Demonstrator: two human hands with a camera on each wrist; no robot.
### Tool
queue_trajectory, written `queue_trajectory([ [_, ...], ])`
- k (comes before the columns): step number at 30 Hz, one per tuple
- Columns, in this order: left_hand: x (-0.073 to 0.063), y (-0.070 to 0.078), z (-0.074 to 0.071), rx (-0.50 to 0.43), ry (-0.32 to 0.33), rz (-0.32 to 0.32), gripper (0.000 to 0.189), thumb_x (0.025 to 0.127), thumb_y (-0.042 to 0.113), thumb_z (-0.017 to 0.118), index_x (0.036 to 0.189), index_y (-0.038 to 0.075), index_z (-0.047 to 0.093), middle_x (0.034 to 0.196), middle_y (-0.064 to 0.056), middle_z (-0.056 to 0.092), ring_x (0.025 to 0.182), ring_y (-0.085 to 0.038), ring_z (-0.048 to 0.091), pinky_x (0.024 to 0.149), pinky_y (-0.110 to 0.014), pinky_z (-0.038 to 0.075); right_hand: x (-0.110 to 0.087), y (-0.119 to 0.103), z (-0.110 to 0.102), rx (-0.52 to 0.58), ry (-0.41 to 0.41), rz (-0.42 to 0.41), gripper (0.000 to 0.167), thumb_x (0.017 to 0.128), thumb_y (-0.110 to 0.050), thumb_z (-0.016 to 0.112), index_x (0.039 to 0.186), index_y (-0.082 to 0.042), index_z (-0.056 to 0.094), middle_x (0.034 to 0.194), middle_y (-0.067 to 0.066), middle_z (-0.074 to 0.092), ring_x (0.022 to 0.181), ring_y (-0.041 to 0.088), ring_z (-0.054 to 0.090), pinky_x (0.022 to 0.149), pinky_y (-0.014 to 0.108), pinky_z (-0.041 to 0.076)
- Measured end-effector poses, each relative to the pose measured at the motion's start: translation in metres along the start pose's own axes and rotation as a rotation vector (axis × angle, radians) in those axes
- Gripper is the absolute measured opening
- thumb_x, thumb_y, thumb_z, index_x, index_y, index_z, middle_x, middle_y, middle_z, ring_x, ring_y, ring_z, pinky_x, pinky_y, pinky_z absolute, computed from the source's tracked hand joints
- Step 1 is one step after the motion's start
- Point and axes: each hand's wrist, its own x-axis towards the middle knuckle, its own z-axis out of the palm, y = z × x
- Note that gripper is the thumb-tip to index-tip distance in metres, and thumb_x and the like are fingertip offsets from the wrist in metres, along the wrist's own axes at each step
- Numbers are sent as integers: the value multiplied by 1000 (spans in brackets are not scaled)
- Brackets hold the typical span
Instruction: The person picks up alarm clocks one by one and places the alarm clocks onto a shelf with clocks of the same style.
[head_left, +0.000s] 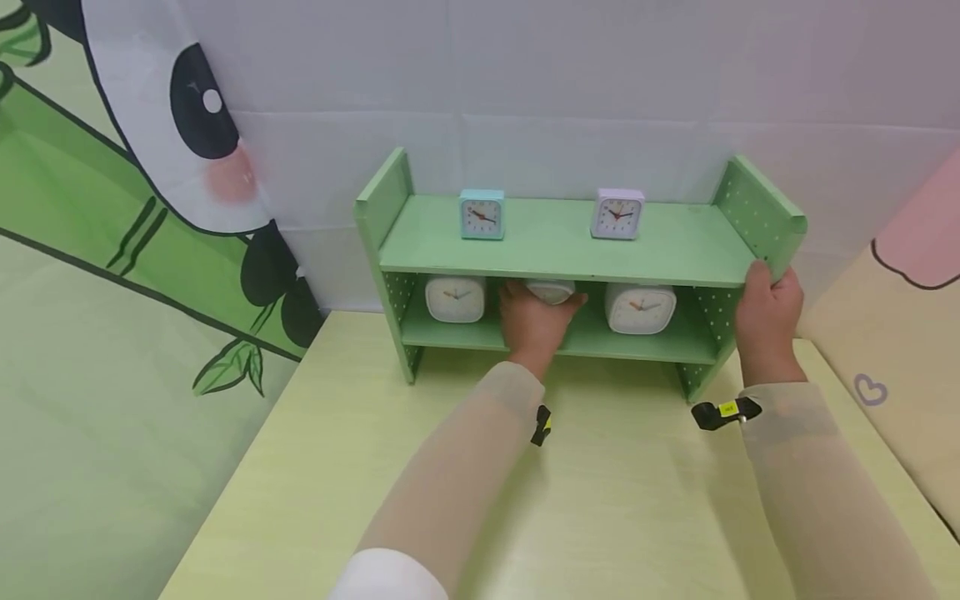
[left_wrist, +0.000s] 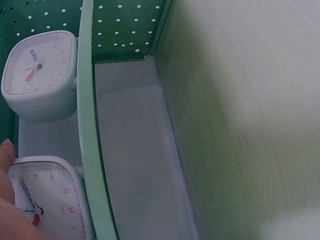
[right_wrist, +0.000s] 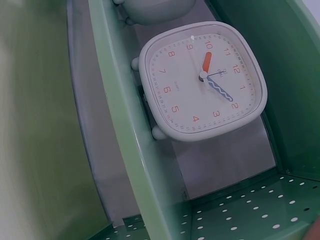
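My left hand [head_left: 534, 327] reaches into the lower tier of a green shelf [head_left: 540, 348] and grips a white alarm clock [head_left: 551, 290], thumb on its right side and fingers on its left. In the left wrist view, part of this clock [left_wrist: 55, 200] shows beside my hand [left_wrist: 12, 215]. The right hand [head_left: 768, 327] holds the shelf's right side panel [head_left: 759, 208], thumb over its front edge. White clocks stand on either side of the gripped one: a left clock [head_left: 455, 299] and a right clock [head_left: 641, 309], whose face [right_wrist: 205, 80] fills the right wrist view.
A blue square clock [head_left: 482, 215] and a lilac square clock [head_left: 617, 214] stand on the upper tier. The shelf is on a pale yellow-green table [head_left: 600, 500], close to a printed wall cloth [head_left: 562, 75]. Perforated panels [right_wrist: 250, 215] close the shelf's ends.
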Motion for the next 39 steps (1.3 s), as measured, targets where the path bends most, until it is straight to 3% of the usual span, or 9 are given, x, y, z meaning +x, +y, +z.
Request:
queue_trajectory([
  [7, 0, -5, -10, -25, -1, 68, 98, 72, 48, 93, 144, 6, 42, 134, -15, 52, 123, -31, 54, 103, -43, 49, -1, 1, 0, -39, -11, 7, 37, 107, -32, 42, 130, -12, 63, 120, -3, 63, 113, 12, 50, 100, 26, 39],
  [13, -5, -12, -30, 4, -71, 106, 76, 89, 49, 77, 138, 2, 44, 131, -16, 50, 117, -31, 52, 99, -44, 48, 0, 4, 1, -74, -8, 11, 39, 107, -35, 39, 129, -13, 62, 121, -3, 61, 110, 12, 48, 98, 26, 38],
  [19, -15, -22, -52, 10, -129, 127, 77, 98, 42, 67, 154, 2, 33, 149, -17, 41, 131, -34, 46, 106, -51, 44, -1, 7, 1, -175, -45, -16, 37, 107, -46, 37, 118, -18, 58, 105, 0, 54, 96, 16, 45, 84, 30, 37],
  [23, -19, -28, -67, 28, -103, 167, 77, 99, 39, 66, 157, 5, 29, 158, -15, 34, 139, -35, 40, 111, -54, 39, -2, 10, -9, -306, -163, -58, 57, 107, -55, 28, 134, -9, 51, 110, 13, 51, 101, 26, 46, 87, 39, 39],
  [26, -18, -31, -84, 57, -79, 188, 78, 99, 40, 66, 157, 5, 29, 160, -16, 31, 140, -37, 40, 110, -56, 39, -8, 10, -21, -399, -278, -93, 70, 108, -55, 22, 153, -3, 35, 133, 25, 48, 122, 39, 44, 101, 57, 37],
  [29, -15, -34, -107, 103, -80, 232, 75, 99, 40, 64, 155, 3, 32, 156, -16, 36, 137, -36, 41, 110, -55, 40, -18, 5, -30, -464, -376, -123, 72, 109, -50, 23, 161, -1, 18, 152, 32, 37, 139, 50, 36, 109, 70, 30],
  [34, -13, -40, -144, 202, -141, 291, 67, 100, 42, 61, 151, 5, 40, 147, -13, 46, 134, -34, 44, 107, -54, 42, -35, -8, -40, -526, -460, -182, 70, 109, -34, 39, 164, -3, 10, 163, 28, 25, 139, 56, 35, 110, 70, 31],
  [39, -18, -41, -174, 297, -248, 372, 57, 101, 40, 59, 149, 11, 48, 145, -11, 53, 133, -33, 50, 102, -56, 46, -52, -16, -47, -548, -469, -291, 73, 105, -21, 51, 167, -13, 13, 166, 20, 23, 136, 58, 40, 103, 71, 38],
])
